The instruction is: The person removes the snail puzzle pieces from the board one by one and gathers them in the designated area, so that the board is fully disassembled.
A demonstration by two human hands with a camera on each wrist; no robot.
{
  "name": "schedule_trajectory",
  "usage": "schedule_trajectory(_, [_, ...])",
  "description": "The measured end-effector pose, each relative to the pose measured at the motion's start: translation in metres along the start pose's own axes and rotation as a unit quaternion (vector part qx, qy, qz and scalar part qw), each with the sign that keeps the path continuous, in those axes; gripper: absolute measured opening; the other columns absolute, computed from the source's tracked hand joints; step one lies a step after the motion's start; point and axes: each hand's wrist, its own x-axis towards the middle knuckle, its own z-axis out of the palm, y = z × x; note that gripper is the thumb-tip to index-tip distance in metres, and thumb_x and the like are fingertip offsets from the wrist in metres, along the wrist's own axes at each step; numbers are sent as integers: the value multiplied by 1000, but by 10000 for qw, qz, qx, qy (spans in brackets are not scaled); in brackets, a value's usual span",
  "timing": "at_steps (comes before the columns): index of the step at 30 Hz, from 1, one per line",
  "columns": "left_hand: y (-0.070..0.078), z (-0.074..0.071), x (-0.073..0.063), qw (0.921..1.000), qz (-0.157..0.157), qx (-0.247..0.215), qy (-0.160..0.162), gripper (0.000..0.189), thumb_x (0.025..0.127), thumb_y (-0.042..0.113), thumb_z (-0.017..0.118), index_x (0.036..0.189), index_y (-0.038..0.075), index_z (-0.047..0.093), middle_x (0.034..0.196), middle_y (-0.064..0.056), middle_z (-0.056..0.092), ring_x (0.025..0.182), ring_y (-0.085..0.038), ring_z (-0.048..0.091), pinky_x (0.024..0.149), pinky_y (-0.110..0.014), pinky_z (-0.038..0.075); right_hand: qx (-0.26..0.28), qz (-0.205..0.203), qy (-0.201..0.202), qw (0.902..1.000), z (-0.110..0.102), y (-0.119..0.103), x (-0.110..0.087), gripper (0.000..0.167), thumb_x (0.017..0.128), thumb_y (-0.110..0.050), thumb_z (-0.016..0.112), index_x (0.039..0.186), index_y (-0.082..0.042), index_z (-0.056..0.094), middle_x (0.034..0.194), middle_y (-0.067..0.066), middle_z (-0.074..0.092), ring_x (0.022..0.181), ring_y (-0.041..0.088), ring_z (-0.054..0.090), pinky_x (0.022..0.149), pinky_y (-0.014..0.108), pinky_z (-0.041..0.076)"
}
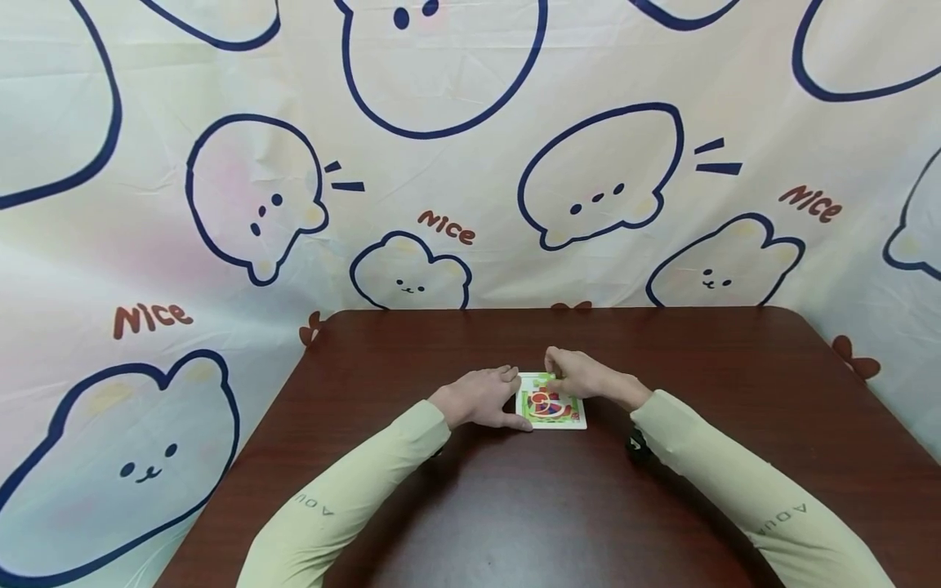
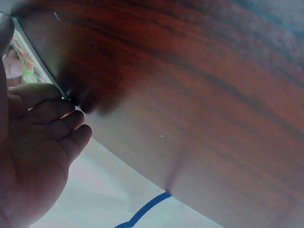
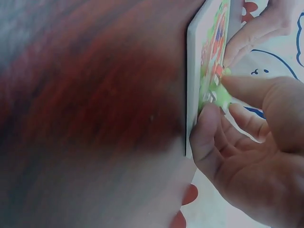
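A small square picture puzzle board with a white border and a colourful print lies flat on the brown table. My left hand rests at its left side, thumb near the lower left corner and the other fingers along the edge. In the left wrist view those fingers look relaxed. Over the board's upper right part, my right hand pinches a light green puzzle piece between thumb and index finger. This piece stands tilted up from the printed face, and the fingers partly hide it.
The dark wooden table has a glossy top and rounded far corners. Behind it hangs a pale cloth with blue-outlined bear drawings, reaching down both sides. A dark band shows under the right sleeve's cuff.
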Motion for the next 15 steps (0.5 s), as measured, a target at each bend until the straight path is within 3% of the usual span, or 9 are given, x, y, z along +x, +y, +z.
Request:
schedule_trajectory(6, [0, 1, -2, 10000, -12, 5, -2, 100, 83, 83, 42, 153, 11, 35, 161, -10, 29, 150, -21, 29, 119, -36, 31, 45, -42, 208, 9998, 2, 0, -1, 10, 96, -10, 60, 95, -11, 50, 79, 2, 55, 66, 15, 50, 60, 27, 42])
schedule_trajectory(15, [-1, 1, -1, 10000, 32, 63, 13, 100, 85, 81, 41, 154, 9, 32, 162, -10, 28, 150, -22, 27, 120, -35, 30, -99, -165, 136, 9997, 2, -1, -1, 5, 96, -12, 61, 93, -13, 57, 84, 1, 61, 69, 13, 52, 63, 27, 43])
